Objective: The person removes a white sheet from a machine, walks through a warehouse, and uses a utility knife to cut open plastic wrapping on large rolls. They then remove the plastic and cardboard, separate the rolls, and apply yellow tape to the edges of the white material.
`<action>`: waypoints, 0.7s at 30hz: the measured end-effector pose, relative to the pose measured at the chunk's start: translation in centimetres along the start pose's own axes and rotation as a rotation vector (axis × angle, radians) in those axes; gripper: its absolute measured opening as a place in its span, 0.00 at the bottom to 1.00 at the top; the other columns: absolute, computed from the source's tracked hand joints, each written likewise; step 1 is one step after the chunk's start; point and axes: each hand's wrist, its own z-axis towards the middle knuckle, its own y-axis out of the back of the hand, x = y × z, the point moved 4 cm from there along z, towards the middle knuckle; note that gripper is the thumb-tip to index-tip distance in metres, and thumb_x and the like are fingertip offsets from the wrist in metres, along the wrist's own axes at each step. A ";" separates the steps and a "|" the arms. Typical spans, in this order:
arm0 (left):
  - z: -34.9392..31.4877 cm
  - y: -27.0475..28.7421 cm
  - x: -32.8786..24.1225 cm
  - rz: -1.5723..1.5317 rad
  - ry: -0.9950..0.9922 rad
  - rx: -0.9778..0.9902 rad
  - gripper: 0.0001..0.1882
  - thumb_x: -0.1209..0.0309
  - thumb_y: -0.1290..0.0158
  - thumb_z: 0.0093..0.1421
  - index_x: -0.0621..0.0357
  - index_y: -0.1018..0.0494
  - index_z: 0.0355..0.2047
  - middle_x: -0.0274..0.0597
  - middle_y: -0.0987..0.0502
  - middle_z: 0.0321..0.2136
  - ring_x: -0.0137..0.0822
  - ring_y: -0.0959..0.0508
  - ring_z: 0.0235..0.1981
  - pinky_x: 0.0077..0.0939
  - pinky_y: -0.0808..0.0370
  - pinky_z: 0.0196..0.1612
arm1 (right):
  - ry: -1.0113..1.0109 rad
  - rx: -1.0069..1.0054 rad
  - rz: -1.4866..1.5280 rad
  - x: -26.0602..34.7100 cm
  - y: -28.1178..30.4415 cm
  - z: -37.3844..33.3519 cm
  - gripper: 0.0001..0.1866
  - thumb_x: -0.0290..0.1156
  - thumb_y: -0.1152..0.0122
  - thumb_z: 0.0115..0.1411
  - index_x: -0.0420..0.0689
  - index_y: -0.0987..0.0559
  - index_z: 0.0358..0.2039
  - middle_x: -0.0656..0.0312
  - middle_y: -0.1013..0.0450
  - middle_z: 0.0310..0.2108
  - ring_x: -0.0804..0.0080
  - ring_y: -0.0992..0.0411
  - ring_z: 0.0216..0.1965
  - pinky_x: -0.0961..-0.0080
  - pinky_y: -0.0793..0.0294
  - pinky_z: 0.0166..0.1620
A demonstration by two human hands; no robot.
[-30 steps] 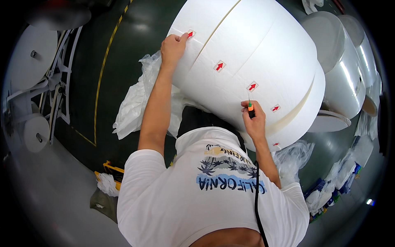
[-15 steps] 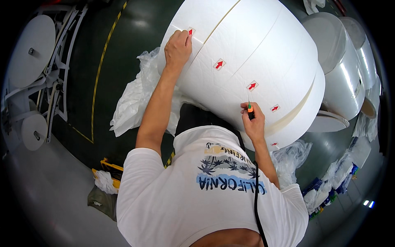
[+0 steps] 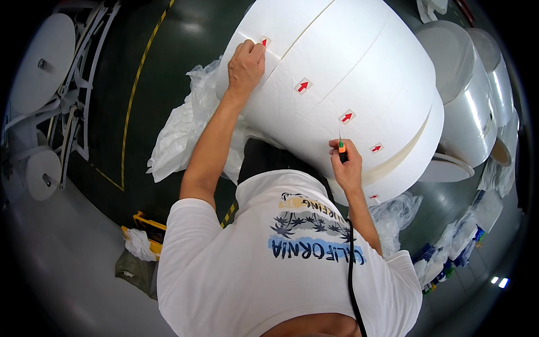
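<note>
A large white roll [image 3: 370,62] lies before me, with several small stickers bearing red arrows along its side. At the left end, my left hand [image 3: 247,64] is closed, its fingertips pressed to the roll at the lower edge of a red-arrow sticker [image 3: 265,42]. Whatever those fingers pinch is hidden. My right hand [image 3: 347,164] grips a slim craft knife [image 3: 342,147] with an orange and black handle, its thin blade pointing away from me. The blade's tip is just below another red-arrow sticker [image 3: 347,117], close over the white surface.
Crumpled clear plastic film [image 3: 188,132] hangs left of the roll, and more film [image 3: 396,216] lies at its right. Large film-wrapped rolls [image 3: 469,95] stand at the right. A white-framed rack with discs [image 3: 48,62] is far left. Yellow-black tape [image 3: 135,90] marks the dark floor.
The view has shifted slightly. Both hands keep nearly the same places on the roll, the left still at its sticker and the right still holding the craft knife.
</note>
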 end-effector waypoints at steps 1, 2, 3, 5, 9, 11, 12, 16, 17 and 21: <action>-0.1 0.0 0.0 0.008 -0.002 0.000 0.06 0.77 0.38 0.59 0.58 0.27 0.31 0.42 0.27 0.29 0.46 0.23 0.33 0.39 0.25 0.35 | 0.006 0.000 -0.003 0.0 -0.1 0.0 0.09 0.21 0.43 0.60 0.38 0.20 0.41 0.56 0.23 0.34 0.70 0.25 0.33 0.73 0.26 0.40; -0.2 0.0 0.1 0.017 -0.004 0.000 0.06 0.77 0.38 0.59 0.58 0.26 0.31 0.42 0.27 0.29 0.45 0.24 0.33 0.39 0.25 0.35 | 0.001 0.016 -0.009 0.0 -0.1 0.1 0.10 0.19 0.45 0.60 0.38 0.21 0.42 0.57 0.23 0.35 0.71 0.25 0.34 0.74 0.25 0.41; -0.3 -0.1 0.0 0.025 -0.007 0.001 0.06 0.77 0.38 0.59 0.58 0.26 0.31 0.41 0.28 0.30 0.45 0.24 0.33 0.39 0.25 0.35 | -0.005 0.031 -0.016 0.0 0.0 0.1 0.11 0.18 0.47 0.60 0.38 0.21 0.42 0.59 0.23 0.36 0.73 0.24 0.35 0.75 0.25 0.42; -0.5 -0.1 -0.1 0.034 -0.014 -0.004 0.06 0.77 0.38 0.59 0.58 0.26 0.30 0.41 0.28 0.29 0.44 0.24 0.33 0.39 0.25 0.35 | -0.013 0.037 -0.013 0.0 -0.2 0.1 0.11 0.18 0.47 0.60 0.38 0.21 0.42 0.59 0.23 0.36 0.73 0.24 0.35 0.75 0.25 0.42; -0.6 -0.2 -0.2 0.083 -0.036 0.006 0.06 0.77 0.39 0.59 0.58 0.26 0.30 0.40 0.28 0.30 0.43 0.24 0.33 0.38 0.24 0.35 | -0.001 0.018 0.005 0.1 -0.4 0.2 0.09 0.20 0.43 0.60 0.38 0.20 0.41 0.56 0.23 0.34 0.70 0.25 0.33 0.73 0.25 0.41; -0.7 -0.2 0.0 0.092 -0.011 0.013 0.06 0.76 0.38 0.59 0.58 0.26 0.31 0.40 0.27 0.31 0.44 0.23 0.33 0.38 0.24 0.35 | 0.015 0.017 0.004 0.1 -0.4 0.2 0.09 0.20 0.43 0.60 0.38 0.20 0.41 0.56 0.23 0.34 0.70 0.25 0.33 0.73 0.25 0.41; -0.5 -0.1 -0.1 0.095 -0.001 0.017 0.07 0.75 0.37 0.59 0.58 0.26 0.31 0.40 0.27 0.31 0.44 0.23 0.33 0.38 0.24 0.35 | 0.023 0.012 0.005 -0.1 -0.4 0.2 0.09 0.20 0.43 0.60 0.38 0.20 0.41 0.56 0.22 0.34 0.70 0.25 0.33 0.73 0.25 0.41; 0.9 0.8 0.4 0.004 0.116 -0.063 0.10 0.68 0.34 0.59 0.59 0.24 0.32 0.40 0.24 0.32 0.42 0.22 0.34 0.37 0.23 0.37 | -0.004 0.010 0.000 -0.2 -0.1 0.0 0.09 0.20 0.43 0.60 0.38 0.20 0.41 0.55 0.22 0.35 0.69 0.24 0.34 0.73 0.25 0.41; 1.4 0.9 0.5 -0.016 0.162 -0.070 0.11 0.67 0.33 0.59 0.60 0.23 0.33 0.40 0.22 0.32 0.41 0.21 0.34 0.36 0.22 0.37 | -0.003 0.009 0.001 -0.3 -0.1 0.0 0.09 0.20 0.43 0.60 0.38 0.20 0.41 0.56 0.22 0.35 0.69 0.25 0.34 0.73 0.25 0.41; 2.6 0.2 1.6 -0.203 0.371 -0.003 0.12 0.64 0.34 0.60 0.61 0.20 0.33 0.40 0.20 0.32 0.37 0.19 0.32 0.32 0.21 0.39 | -0.006 0.008 -0.003 -0.5 0.0 -0.3 0.09 0.20 0.43 0.60 0.38 0.20 0.41 0.56 0.22 0.35 0.69 0.25 0.34 0.73 0.25 0.41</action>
